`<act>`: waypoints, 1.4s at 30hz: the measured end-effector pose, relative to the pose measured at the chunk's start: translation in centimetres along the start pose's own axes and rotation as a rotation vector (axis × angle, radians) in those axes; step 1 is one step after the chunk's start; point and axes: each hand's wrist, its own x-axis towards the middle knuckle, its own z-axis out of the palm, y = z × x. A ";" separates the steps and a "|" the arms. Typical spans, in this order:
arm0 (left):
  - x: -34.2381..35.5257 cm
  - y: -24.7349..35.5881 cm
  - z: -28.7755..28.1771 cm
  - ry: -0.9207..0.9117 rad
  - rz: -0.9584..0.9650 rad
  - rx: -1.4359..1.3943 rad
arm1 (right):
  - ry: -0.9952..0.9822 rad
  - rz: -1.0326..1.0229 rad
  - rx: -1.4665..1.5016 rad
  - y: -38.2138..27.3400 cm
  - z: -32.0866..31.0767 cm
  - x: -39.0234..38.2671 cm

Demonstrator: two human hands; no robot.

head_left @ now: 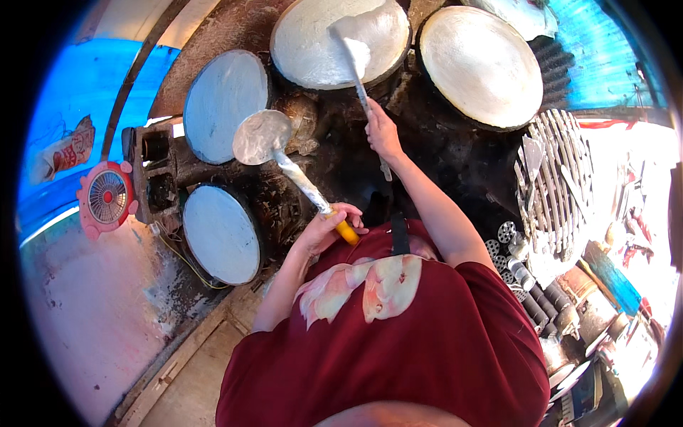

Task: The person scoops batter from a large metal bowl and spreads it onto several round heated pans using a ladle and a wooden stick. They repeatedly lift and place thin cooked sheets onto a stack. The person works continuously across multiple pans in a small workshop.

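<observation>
The long flat stick (356, 60) in the right hand (382, 135) lifts a thin sheet off the round pan (313, 43); the left hand (329, 226) grips the ladle (262, 136). Next, lift gently.

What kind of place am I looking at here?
Probably a small street-side cooking stall making thin crepes or wrappers. Four round griddles sit on a blackened stove, the left hand holds a batter-coated ladle, the right hand a spatula, and a rack stands alongside.

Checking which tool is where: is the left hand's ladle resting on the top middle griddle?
No, the left hand holds the ladle out beside the left griddle; the right hand's spatula reaches the top middle griddle.
</observation>
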 end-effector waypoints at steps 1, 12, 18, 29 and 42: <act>0.1 0.1 0.0 -0.023 0.002 0.009 | 0.027 0.005 0.050 -0.3 -0.3 -0.2; 0.5 0.5 0.0 -0.103 -0.028 0.153 | -0.148 -0.313 -0.374 0.4 -1.2 0.5; 0.5 0.7 0.1 -0.041 -0.050 0.180 | 0.015 -0.134 -0.302 -0.6 -8.4 2.1; 2.0 2.6 1.1 -0.063 -0.066 0.371 | 0.258 -0.255 -1.021 -2.4 -9.6 5.0; -0.7 2.0 1.5 0.090 0.082 0.242 | 0.287 -0.151 -0.804 -11.0 -5.9 20.5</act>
